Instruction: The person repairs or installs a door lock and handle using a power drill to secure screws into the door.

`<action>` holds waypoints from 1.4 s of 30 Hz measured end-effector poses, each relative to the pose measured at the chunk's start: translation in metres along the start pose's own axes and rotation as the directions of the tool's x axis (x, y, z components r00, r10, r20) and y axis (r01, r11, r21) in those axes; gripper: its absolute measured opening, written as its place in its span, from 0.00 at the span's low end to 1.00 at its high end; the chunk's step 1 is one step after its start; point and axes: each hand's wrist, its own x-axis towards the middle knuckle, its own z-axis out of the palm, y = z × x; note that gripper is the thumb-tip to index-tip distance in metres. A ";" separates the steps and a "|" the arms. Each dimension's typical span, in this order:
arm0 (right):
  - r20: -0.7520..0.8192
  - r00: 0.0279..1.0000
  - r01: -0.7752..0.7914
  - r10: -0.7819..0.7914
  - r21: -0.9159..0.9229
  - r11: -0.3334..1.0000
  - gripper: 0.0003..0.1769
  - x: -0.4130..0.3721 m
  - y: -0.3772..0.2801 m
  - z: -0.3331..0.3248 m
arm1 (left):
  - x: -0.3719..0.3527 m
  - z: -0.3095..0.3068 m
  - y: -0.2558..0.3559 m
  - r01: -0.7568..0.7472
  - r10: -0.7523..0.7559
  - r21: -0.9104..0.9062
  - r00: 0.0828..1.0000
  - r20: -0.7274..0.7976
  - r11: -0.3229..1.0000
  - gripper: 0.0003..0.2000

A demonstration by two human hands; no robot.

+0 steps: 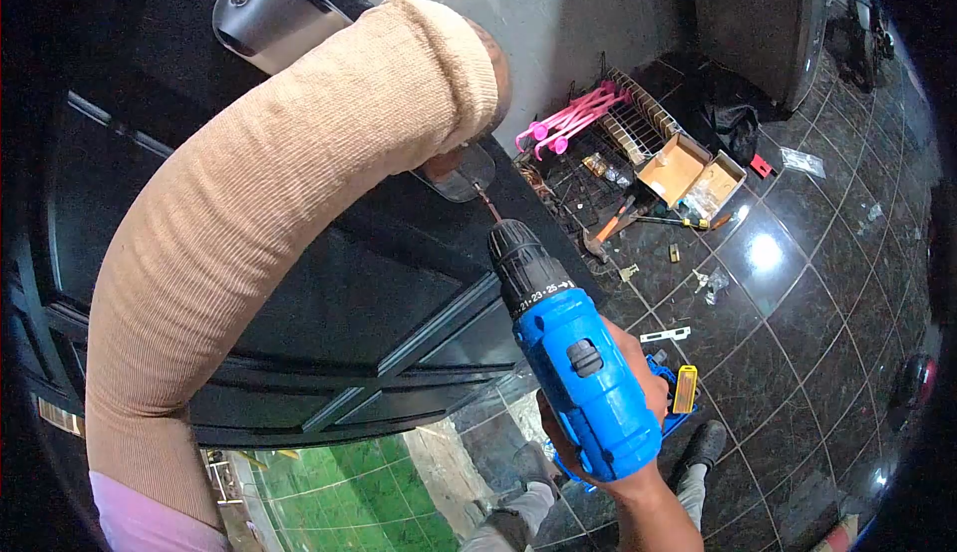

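My right hand (650, 377) is wrapped round the grip of a blue cordless drill (588, 382) with a black chuck. Its thin bit (488, 203) points up and left, the tip right at a rounded metal plate (469, 179) by the edge of a dark panelled door (329, 263). My left arm, in a beige knitted sleeve (229, 203), reaches across the door. Most of my left hand (497, 68) is behind the sleeve cuff, with a fingertip showing near the plate. A larger silver lock cover (274, 21) is on the door, above the sleeve.
On the dark tiled floor lie a hammer (610, 229), an opened cardboard box (678, 168), pink-handled frames (578, 118), a wire rack (643, 118) and several small parts. A yellow case (686, 389) is beside the drill. A green tiled patch (349, 497) shows below the door.
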 end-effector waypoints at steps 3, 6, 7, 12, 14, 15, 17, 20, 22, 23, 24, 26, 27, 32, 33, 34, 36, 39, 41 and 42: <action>-0.002 1.000 -0.013 0.013 0.033 0.999 0.36 -0.002 0.004 0.001 | -0.001 0.001 0.000 -0.001 0.001 -0.017 1.000 0.014 1.000 0.20; 0.009 1.000 0.000 0.000 0.003 1.000 0.36 0.000 -0.001 -0.001 | -0.001 -0.001 0.000 -0.023 0.023 -0.006 0.999 0.040 1.000 0.20; 0.012 1.000 0.006 -0.006 -0.009 1.000 0.36 0.000 -0.002 -0.001 | 0.001 0.000 0.000 -0.033 0.033 0.009 0.998 0.052 0.999 0.19; 0.013 1.000 -0.009 0.009 0.016 1.000 0.36 -0.001 0.000 -0.001 | 0.000 -0.002 -0.002 -0.034 0.035 -0.027 0.999 0.035 0.999 0.19; 0.018 1.000 0.017 -0.017 -0.024 1.000 0.36 0.001 -0.002 -0.002 | 0.005 0.000 -0.002 -0.038 0.039 -0.008 0.998 0.041 0.999 0.19; 0.016 1.000 0.011 -0.010 -0.013 1.000 0.36 0.000 -0.002 -0.002 | 0.004 -0.001 0.000 -0.018 0.019 -0.002 0.999 0.042 1.000 0.19; 0.013 1.000 -0.002 0.002 0.009 1.000 0.36 -0.002 0.000 -0.003 | 0.004 -0.001 0.001 -0.005 0.005 0.000 0.999 0.037 1.000 0.19; 0.023 1.000 -0.013 0.012 0.009 1.000 0.37 -0.003 -0.003 -0.004 | 0.000 -0.004 -0.001 -0.018 0.019 -0.029 0.999 0.036 0.999 0.19; 0.018 0.999 -0.048 0.047 0.070 0.996 0.36 -0.005 0.001 -0.003 | -0.014 -0.017 -0.001 -0.017 0.021 -0.071 0.998 0.054 0.997 0.20; 0.016 0.998 -0.065 0.064 0.102 0.993 0.36 -0.006 0.002 -0.002 | -0.014 -0.018 0.002 0.014 -0.009 -0.078 0.998 0.066 0.997 0.20; 0.011 0.999 -0.034 0.034 0.052 0.998 0.36 -0.005 0.001 -0.003 | -0.013 -0.018 0.005 0.046 -0.039 -0.085 0.996 0.080 0.995 0.20; 0.006 1.000 0.026 -0.026 -0.049 0.998 0.36 -0.002 -0.002 -0.004 | -0.012 -0.019 0.007 0.076 -0.069 -0.071 0.993 0.095 0.995 0.21; 0.001 1.000 0.007 -0.007 0.004 1.000 0.36 -0.003 0.000 -0.004 | -0.012 -0.020 0.008 0.072 -0.067 -0.050 0.993 0.096 0.996 0.21; 0.002 1.000 -0.011 0.011 0.073 0.997 0.35 -0.002 0.000 -0.003 | 0.002 -0.003 0.003 0.011 -0.011 0.010 0.998 0.058 1.000 0.21; 0.006 1.000 -0.023 0.023 0.073 0.997 0.35 -0.003 0.001 -0.003 | -0.001 -0.003 0.002 0.016 -0.016 -0.009 0.999 0.051 1.000 0.21; 0.011 0.999 -0.036 0.035 0.072 0.997 0.35 -0.004 0.002 -0.004 | -0.004 -0.004 0.002 0.022 -0.021 -0.028 0.999 0.043 0.999 0.21; 0.023 0.999 -0.025 0.025 0.025 0.999 0.35 -0.002 0.001 -0.006 | -0.012 -0.014 0.003 0.033 -0.029 -0.060 0.998 0.061 0.998 0.21; 0.042 0.999 0.006 -0.005 -0.028 1.000 0.35 0.002 -0.002 -0.011 | -0.008 -0.007 0.002 0.026 -0.024 -0.061 0.999 0.031 0.998 0.21; 0.055 0.998 -0.023 0.020 0.054 0.998 0.35 0.001 0.003 -0.012 | -0.001 0.000 0.000 0.009 -0.009 -0.045 1.000 0.012 0.999 0.21; 0.063 0.998 -0.024 0.021 0.057 0.998 0.35 0.001 0.004 -0.013 | 0.000 0.001 0.000 -0.001 0.001 -0.037 1.000 0.012 0.999 0.21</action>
